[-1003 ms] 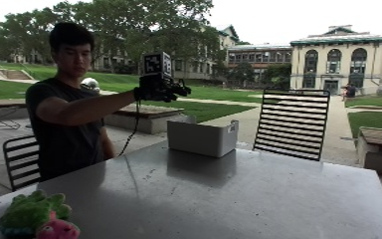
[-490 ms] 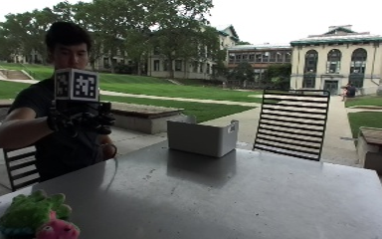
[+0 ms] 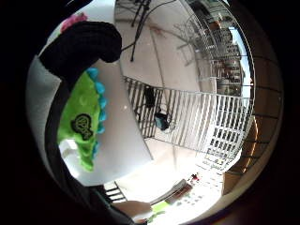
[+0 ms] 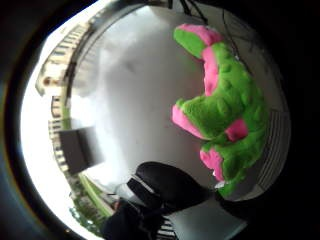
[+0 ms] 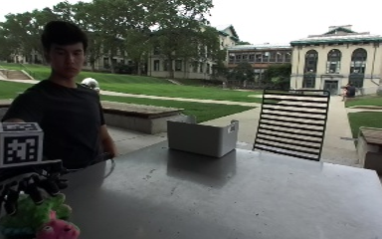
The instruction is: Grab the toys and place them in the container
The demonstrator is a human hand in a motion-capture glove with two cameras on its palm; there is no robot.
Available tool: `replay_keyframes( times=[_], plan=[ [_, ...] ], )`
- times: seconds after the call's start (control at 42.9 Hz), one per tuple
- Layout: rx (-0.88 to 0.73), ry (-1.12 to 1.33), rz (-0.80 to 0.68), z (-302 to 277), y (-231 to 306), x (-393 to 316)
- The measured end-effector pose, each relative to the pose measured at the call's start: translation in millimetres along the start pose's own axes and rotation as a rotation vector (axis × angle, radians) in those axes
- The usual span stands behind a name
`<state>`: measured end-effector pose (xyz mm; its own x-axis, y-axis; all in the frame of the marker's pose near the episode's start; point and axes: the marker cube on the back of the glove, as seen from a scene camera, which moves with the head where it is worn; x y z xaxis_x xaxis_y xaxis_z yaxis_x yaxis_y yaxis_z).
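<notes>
Here, the outside view has a person seated behind a grey table (image 5: 244,194), with the gloved right hand (image 5: 22,186) lowered over a green and pink plush toy (image 5: 35,219) at the table's near corner. The fingers (image 5: 9,196) hang down spread and only slightly bent above the toy's top; from this side I cannot tell whether they touch it, and nothing is clasped. The white container (image 5: 201,137) stands upright at the table's far edge, well apart from the toy, with a black slatted chair (image 5: 292,122) just beside it behind the table.

The thumb side palm view adds what the outside view hides: the toy (image 4: 225,110) lies on the bare tabletop, showing green limbs with pink undersides and a bumpy green back, and 1 black-gloved finger (image 4: 170,182) sits beside it without wrapping round it. The container (image 4: 80,147) shows small across the table from the toy.

The little finger side palm view shows another part of the toy (image 3: 82,122): green fabric edged with turquoise spikes, with 1 curved gloved finger (image 3: 82,44) arched close over it.
</notes>
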<state>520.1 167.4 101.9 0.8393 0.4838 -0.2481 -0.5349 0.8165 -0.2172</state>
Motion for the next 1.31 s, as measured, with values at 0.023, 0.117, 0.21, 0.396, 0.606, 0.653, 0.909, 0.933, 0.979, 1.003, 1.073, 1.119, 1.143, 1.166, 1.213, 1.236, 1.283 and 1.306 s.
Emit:
replay_keyframes(
  times=[0.023,0.117,0.21,0.396,0.606,0.653,0.909,0.933,0.979,1.003,1.073,1.119,1.143,1.166,1.213,1.236,1.283,1.306],
  plan=[
    [-0.013,-0.006,0.008,6,-1,1],
    [-0.063,-0.043,0.036,26,-3,0],
    [-0.110,-0.062,0.036,41,-6,-3],
    [-0.228,-0.118,0.078,47,-9,-1],
    [-0.108,0.002,0.100,36,-10,1],
    [-0.073,0.003,0.102,37,-9,1],
    [0.005,-0.068,0.144,31,-4,-3],
    [0.013,-0.075,0.144,30,-3,-4],
    [0.019,-0.088,0.140,26,-2,-6],
    [0.016,-0.093,0.132,22,-1,-7],
    [0.009,-0.107,0.111,5,4,-11],
    [0.006,-0.129,0.105,-11,5,-13],
    [0.003,-0.146,0.105,-21,6,-15],
    [0.000,-0.166,0.105,-31,7,-17],
    [-0.005,-0.201,0.113,-53,9,-22],
    [-0.007,-0.212,0.121,-64,10,-25],
    [-0.002,-0.224,0.137,-87,12,-31],
    [0.007,-0.225,0.141,-99,14,-35]
  ],
)
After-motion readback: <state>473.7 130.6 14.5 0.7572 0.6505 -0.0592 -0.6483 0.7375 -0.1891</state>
